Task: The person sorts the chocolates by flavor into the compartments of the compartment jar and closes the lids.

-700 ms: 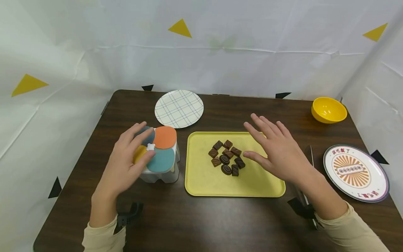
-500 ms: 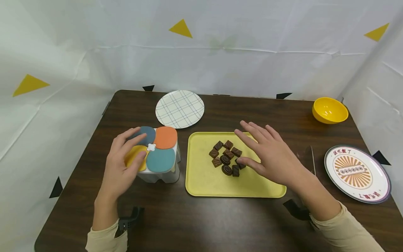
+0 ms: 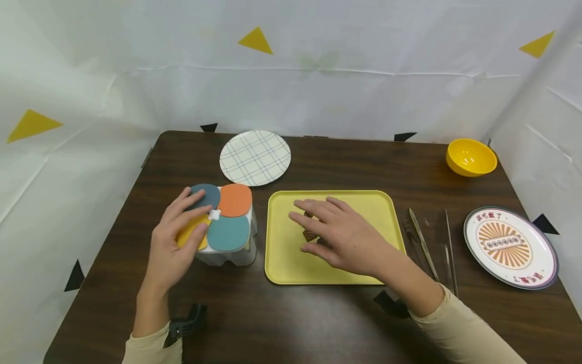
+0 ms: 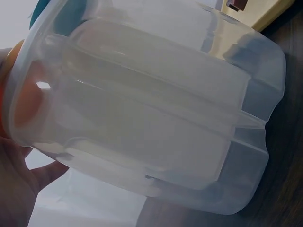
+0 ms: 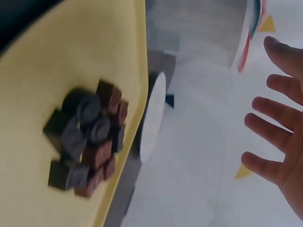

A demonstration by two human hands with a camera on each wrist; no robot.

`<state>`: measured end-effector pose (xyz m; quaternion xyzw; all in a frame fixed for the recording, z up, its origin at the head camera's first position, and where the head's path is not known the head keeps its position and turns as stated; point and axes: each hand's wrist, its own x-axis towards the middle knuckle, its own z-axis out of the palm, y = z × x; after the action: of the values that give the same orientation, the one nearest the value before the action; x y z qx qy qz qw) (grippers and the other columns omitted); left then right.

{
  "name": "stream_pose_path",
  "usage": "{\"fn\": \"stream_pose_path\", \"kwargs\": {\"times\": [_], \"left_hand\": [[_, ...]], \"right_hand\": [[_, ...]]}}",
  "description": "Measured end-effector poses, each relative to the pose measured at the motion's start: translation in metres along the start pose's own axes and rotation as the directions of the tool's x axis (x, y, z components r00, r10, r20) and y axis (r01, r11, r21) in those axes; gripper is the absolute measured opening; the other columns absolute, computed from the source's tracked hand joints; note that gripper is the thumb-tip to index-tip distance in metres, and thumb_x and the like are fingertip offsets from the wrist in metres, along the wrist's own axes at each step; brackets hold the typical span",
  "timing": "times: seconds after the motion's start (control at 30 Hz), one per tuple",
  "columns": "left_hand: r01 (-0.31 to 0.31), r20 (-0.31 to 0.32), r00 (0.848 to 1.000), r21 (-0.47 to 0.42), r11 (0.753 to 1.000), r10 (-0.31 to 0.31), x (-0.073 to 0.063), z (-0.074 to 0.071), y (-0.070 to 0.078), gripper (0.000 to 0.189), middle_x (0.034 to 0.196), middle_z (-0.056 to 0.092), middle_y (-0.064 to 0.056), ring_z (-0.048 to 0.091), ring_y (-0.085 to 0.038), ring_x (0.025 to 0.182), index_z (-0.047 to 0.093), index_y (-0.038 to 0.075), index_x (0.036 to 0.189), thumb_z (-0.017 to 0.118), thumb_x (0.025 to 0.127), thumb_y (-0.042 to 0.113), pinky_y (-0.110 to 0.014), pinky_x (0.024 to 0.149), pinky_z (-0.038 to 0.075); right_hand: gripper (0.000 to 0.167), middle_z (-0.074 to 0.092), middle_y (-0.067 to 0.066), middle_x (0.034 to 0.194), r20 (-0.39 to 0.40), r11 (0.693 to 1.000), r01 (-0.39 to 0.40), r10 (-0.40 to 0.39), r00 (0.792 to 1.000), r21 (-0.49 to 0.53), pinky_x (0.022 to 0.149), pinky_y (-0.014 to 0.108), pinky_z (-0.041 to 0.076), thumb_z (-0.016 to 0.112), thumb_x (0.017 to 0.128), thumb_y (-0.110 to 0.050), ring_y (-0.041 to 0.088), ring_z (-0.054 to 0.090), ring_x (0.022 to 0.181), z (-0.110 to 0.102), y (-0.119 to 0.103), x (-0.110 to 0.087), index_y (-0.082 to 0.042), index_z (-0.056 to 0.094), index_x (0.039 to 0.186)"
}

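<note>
A clear four-section container (image 4: 156, 104) with blue, orange, yellow and teal lids (image 3: 229, 233) stands at the left of the table. My left hand (image 3: 175, 242) is beside its yellow lid, fingers spread loosely over the near left part of the top. Right of it lies a yellow tray (image 3: 291, 268) bearing several chocolates (image 5: 97, 156), some square, some round. Over them hovers my right hand (image 3: 347, 237), palm down with fingers apart, covering most of the chocolates in the head view. In the right wrist view its fingers are spread and hold nothing.
A checked white plate (image 3: 255, 158) lies behind the container. At the back right is a yellow bowl (image 3: 471, 157), with a patterned plate (image 3: 511, 247) nearer the front. Between tray and patterned plate are long slim metal-edged utensils (image 3: 424, 242), partly behind the right forearm.
My right hand has moved left across the tray until it is over the chocolates. My left hand has shifted slightly left and down, off the teal lid's edge.
</note>
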<state>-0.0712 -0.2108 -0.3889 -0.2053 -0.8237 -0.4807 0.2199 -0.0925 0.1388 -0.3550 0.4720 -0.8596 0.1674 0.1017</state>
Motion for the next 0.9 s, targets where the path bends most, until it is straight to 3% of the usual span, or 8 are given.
{"fn": "stream_pose_path", "kwargs": {"times": [0.17,0.37,0.63,0.9], "left_hand": [[-0.019,-0.007,1.0,-0.022,1.0,0.019,0.005,0.002,0.017,0.027,0.133,0.058,-0.022,0.032,-0.042,0.14,0.071,-0.005,0.109,0.062,0.084,-0.012,-0.045,0.115,0.023],[-0.032,-0.053,0.998,-0.059,0.998,0.029,0.005,0.006,0.02,0.023,0.128,0.059,-0.028,0.034,-0.047,0.137,0.071,-0.01,0.102,0.059,0.082,-0.013,-0.045,0.115,0.024],[-0.05,-0.094,0.995,-0.099,0.994,0.041,0.004,0.007,0.014,0.023,0.124,0.06,-0.03,0.035,-0.048,0.135,0.072,-0.011,0.099,0.058,0.081,-0.008,-0.049,0.114,0.025],[-0.065,-0.111,0.992,-0.102,0.993,0.053,0.002,0.009,0.013,0.024,0.122,0.061,-0.031,0.037,-0.049,0.134,0.071,-0.013,0.098,0.056,0.08,-0.008,-0.049,0.113,0.027]], "right_hand": [[0.059,0.044,0.006,0.15,-0.002,0.996,0.085,-0.085,0.996,-0.001,0.109,0.047,0.033,0.065,0.094,-0.039,0.02,0.041,0.136,0.018,-0.018,0.024,-0.015,0.049,0.145],[0.062,0.037,0.005,0.155,-0.018,0.987,0.159,-0.16,0.987,-0.017,0.115,0.043,0.025,0.059,0.096,-0.046,0.018,0.029,0.144,0.04,-0.038,0.05,-0.016,0.045,0.149],[0.058,0.037,0.002,0.155,-0.025,0.975,0.172,-0.177,0.984,-0.139,0.116,0.049,0.02,0.048,0.099,-0.052,0.02,0.032,0.143,0.057,-0.046,0.071,-0.02,0.048,0.147],[0.053,0.046,0.003,0.149,-0.041,0.964,0.168,-0.18,0.983,-0.205,0.117,0.05,0.016,0.049,0.099,-0.048,0.02,0.04,0.138,0.057,-0.047,0.079,-0.019,0.053,0.143]]}}
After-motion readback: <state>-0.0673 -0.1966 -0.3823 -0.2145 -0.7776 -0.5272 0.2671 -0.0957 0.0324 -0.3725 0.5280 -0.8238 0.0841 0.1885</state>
